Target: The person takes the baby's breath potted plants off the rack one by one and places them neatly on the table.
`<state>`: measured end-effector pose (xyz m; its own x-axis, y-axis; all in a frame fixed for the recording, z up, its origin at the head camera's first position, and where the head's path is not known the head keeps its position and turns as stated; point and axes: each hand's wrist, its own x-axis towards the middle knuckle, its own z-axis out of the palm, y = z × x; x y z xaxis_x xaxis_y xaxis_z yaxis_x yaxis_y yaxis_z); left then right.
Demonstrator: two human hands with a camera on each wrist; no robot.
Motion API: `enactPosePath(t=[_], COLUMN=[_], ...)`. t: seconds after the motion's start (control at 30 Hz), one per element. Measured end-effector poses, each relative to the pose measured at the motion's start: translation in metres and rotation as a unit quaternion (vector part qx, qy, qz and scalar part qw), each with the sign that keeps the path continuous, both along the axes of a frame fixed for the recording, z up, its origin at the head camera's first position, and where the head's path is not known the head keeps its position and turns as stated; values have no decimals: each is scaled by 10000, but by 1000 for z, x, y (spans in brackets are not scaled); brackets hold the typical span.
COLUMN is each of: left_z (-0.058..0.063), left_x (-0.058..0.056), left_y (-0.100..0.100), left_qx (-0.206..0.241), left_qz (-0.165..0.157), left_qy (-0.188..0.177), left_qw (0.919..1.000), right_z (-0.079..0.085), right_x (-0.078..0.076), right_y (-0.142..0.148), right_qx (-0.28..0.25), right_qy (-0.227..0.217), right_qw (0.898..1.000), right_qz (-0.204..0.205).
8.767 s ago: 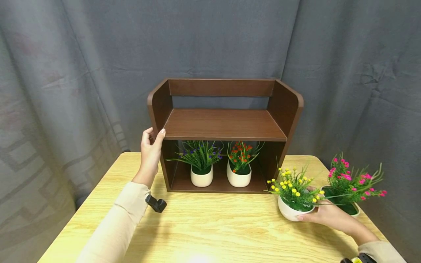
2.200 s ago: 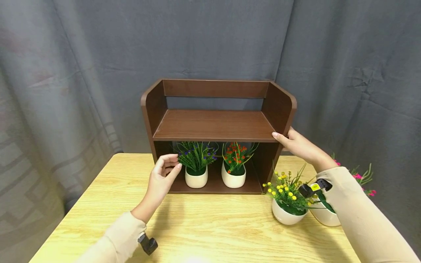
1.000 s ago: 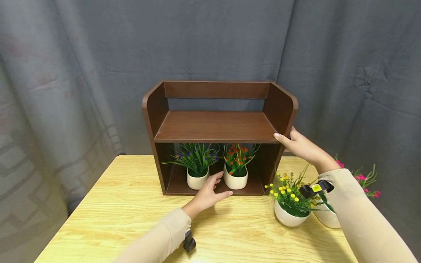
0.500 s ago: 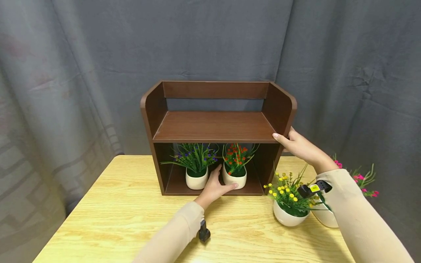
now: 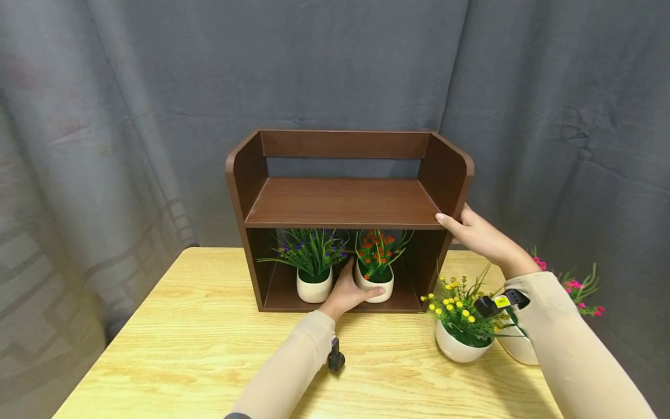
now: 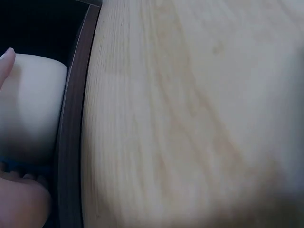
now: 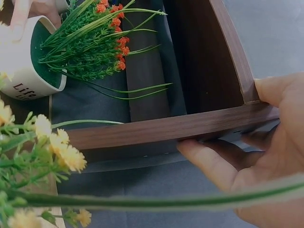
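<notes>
On the surface (image 5: 209, 343) stands the brown shelf (image 5: 342, 201), the red-flowered pot (image 5: 387, 284) in its lower compartment, near the purple-flowered pot (image 5: 314, 290). My right hand (image 5: 484, 237) grips the shelf's right side, a hold best firm; my left hand (image 5: 348, 294) clasps the red-flowered pot, best shifted gently, level.

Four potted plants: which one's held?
The red-flowered plant: the left hand grips its white pot. No hand holds the purple-flowered plant, yellow-flowered plant or pink-flowered plant.
</notes>
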<state>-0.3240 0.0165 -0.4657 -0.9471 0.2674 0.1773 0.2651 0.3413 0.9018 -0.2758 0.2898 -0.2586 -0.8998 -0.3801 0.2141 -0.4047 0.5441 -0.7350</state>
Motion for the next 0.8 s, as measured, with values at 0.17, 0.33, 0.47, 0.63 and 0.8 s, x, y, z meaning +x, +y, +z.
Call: enactPosePath(t=[0.17, 0.33, 0.47, 0.63, 0.8], left_z=[4, 8, 9, 11, 11], left_x=[-4, -7, -10, -9, -8], left_y=[5, 9, 11, 13, 13], left_qx=[261, 30, -190, -241, -307], left_qz=[-119, -99, 30, 227, 329], left_qy=[332, 638, 714, 664, 741], left_qw=[9990, 9979, 9973, 9972, 9962], right_z=[0, -2, -2, -1, -2], right_x=[0, -1, -2, -3, -3], right_y=[0, 1, 1, 2, 2], right_qx=[-8, 3, 31, 54, 77], right_qy=[20, 42, 77, 158, 193], right_qw=[10000, 10000, 10000, 9999, 9998], right_qz=[33, 45, 31, 19, 28])
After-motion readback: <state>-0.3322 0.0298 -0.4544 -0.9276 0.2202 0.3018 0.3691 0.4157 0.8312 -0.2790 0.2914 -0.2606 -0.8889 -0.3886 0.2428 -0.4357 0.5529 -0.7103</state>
